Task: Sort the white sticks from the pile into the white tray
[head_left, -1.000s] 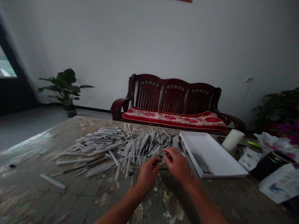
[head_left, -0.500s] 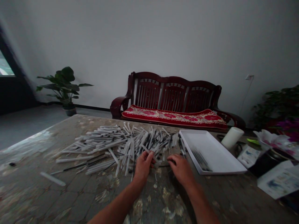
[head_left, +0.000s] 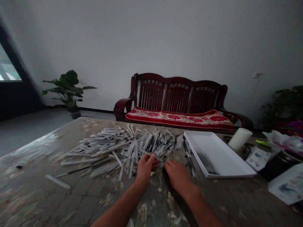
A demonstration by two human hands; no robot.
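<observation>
White sticks lie in a wide, loose heap across the middle of the frame, with dark, thin ones mixed among them, on a mottled table. From where I sit, I have the left hand low in the centre, at the near edge of the heap, thumb and fingers together and clamped on one pale stick, which slants down to the right through the grip. I have the right hand just to the right of it, low over the table with its fingers curled in; the back of the hand hides the fingertips, so I cannot tell whether they are pinched together or around anything. Right of centre I see a shallow white tray, with a small bundle of dark rods along its left side. Beyond its far right side lies a white roll, tilted, and a printed box stands at the lower right. One loose stick lies apart at the lower left. Behind the table I see a dark wooden bench with a red patterned cover, and a potted plant at the left.
</observation>
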